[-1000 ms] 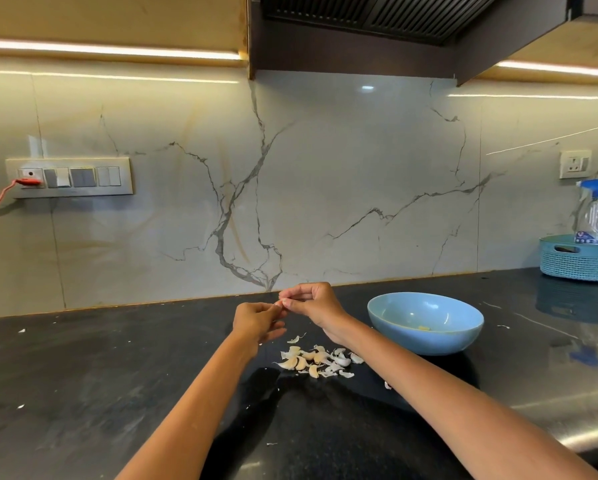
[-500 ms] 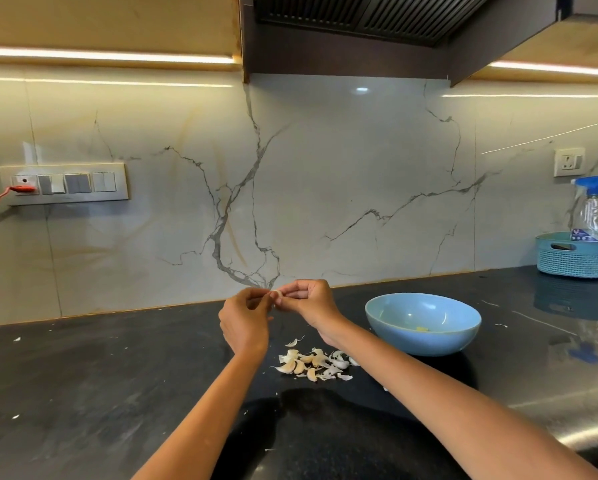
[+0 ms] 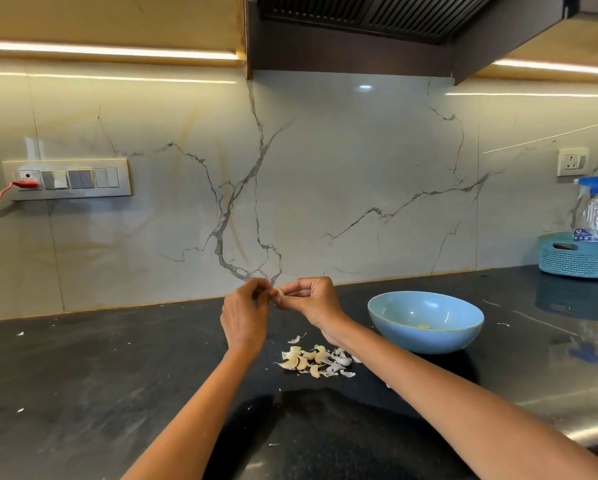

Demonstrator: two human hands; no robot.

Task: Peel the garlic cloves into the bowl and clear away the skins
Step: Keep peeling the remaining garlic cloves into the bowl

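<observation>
Above the black counter, two hands are working one garlic clove.

Both the left hand and right hand are pinching it at their fingertips, over a heap of roughly a dozen cloves and skins. One blue bowl is sitting just right of the heap, holding one pale piece; further right, one teal basket is holding one spray bottle.

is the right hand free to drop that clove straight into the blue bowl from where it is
Probably yes. The right hand pinches the clove together with the left hand; the blue bowl sits open just to its right, with nothing between them.
</observation>
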